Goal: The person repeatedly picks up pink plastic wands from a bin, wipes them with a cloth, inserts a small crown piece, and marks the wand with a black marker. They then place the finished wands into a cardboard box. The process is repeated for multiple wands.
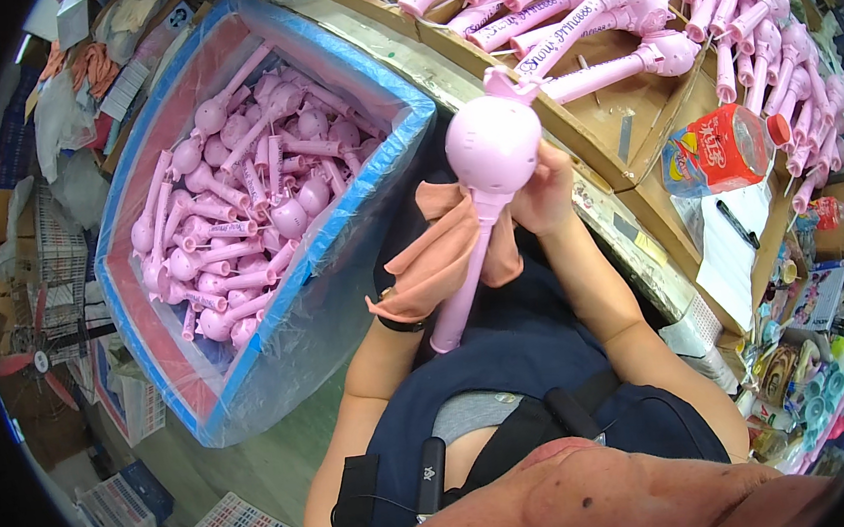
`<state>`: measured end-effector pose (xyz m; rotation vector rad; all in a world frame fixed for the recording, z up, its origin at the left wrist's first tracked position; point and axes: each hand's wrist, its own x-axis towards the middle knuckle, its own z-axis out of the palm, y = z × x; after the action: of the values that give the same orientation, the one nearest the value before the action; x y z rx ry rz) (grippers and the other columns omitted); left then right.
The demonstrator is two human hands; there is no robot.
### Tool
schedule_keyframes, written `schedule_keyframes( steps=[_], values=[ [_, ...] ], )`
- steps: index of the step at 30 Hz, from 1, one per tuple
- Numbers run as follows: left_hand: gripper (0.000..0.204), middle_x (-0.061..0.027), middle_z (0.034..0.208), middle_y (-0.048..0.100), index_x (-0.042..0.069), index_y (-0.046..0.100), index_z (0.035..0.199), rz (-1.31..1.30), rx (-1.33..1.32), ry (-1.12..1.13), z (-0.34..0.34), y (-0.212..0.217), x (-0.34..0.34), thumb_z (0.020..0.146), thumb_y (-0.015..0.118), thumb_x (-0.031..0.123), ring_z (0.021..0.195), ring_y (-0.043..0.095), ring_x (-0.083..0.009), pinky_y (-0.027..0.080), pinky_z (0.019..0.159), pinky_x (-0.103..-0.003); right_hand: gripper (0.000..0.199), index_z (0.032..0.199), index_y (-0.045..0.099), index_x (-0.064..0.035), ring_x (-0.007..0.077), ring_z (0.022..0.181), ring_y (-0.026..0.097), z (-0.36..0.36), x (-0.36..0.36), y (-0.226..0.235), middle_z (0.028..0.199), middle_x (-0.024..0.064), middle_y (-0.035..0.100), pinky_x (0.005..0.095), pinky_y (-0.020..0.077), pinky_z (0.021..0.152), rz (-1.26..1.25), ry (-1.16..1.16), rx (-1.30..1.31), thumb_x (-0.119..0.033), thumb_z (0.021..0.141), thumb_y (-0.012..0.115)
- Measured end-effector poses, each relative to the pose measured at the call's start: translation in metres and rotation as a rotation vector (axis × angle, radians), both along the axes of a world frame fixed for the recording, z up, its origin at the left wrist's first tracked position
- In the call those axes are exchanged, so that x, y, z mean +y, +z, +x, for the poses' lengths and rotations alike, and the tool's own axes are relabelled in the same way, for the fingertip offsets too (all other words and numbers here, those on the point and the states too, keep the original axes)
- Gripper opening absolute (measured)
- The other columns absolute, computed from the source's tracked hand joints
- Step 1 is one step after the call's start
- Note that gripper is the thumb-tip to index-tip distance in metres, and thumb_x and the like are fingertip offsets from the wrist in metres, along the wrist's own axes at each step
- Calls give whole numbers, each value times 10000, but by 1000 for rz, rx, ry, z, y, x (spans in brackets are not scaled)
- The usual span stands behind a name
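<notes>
A: Which step is in hand?
B: Wiping, by appearance. Right of the blue-rimmed bin [416,118], the pink wand [490,197] is held tilted, ball end up. The right hand [544,193] is curled against the ball [494,142] (what is pinched cannot be told); the left hand is covered by the orange cloth [443,252], its grip concealed.
A: Next?
B: Stem cleaning is probably required. Right of the bin, further wands [582,24] are stacked.

The right hand [546,190] touches a pink wand [494,147] (peach cloth [434,262] flanks its handle [469,284]) near a blue-rimmed bin [357,204] of similar wands [290,218].
</notes>
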<state>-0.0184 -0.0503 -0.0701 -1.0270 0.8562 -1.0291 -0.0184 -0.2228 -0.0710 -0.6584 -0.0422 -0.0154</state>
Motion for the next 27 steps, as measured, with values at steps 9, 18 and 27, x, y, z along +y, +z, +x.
schedule_keyframes(
  steps=[9, 18, 27],
  values=[
    [266, -9, 1148, 601, 169, 607, 1144, -759, 1217, 20, 2, 35, -16, 882, 591, 208, 1074, 524, -172, 300, 997, -354, 271, 1084, 642, -27, 295, 921, 633, -93, -67, 47, 1063, 168, 640, 373, 500, 801, -1724, -579, -149, -113, 833, 700],
    [624, 64, 1291, 592, 466, 622, 1214, -906, 2294, 51, 12, 28, -63, 596, 653, 386, 1274, 474, -240, 311, 1040, -461, 500, 1164, 648, -78, 300, 1131, 516, -189, -98, 15, 1213, 93, 576, 452, 388, 970, -2404, -535, 215, -264, 719, 779],
    [474, -206, 1277, 529, -46, 339, 1356, -1619, 3261, 2, -11, 25, -90, 1031, 399, 295, 1179, 529, -235, 398, 1038, -366, 259, 967, 682, -53, 255, 792, 647, -190, -120, 11, 862, 68, 667, 370, 502, 721, -2128, -736, -124, -31, 724, 767]
  ],
)
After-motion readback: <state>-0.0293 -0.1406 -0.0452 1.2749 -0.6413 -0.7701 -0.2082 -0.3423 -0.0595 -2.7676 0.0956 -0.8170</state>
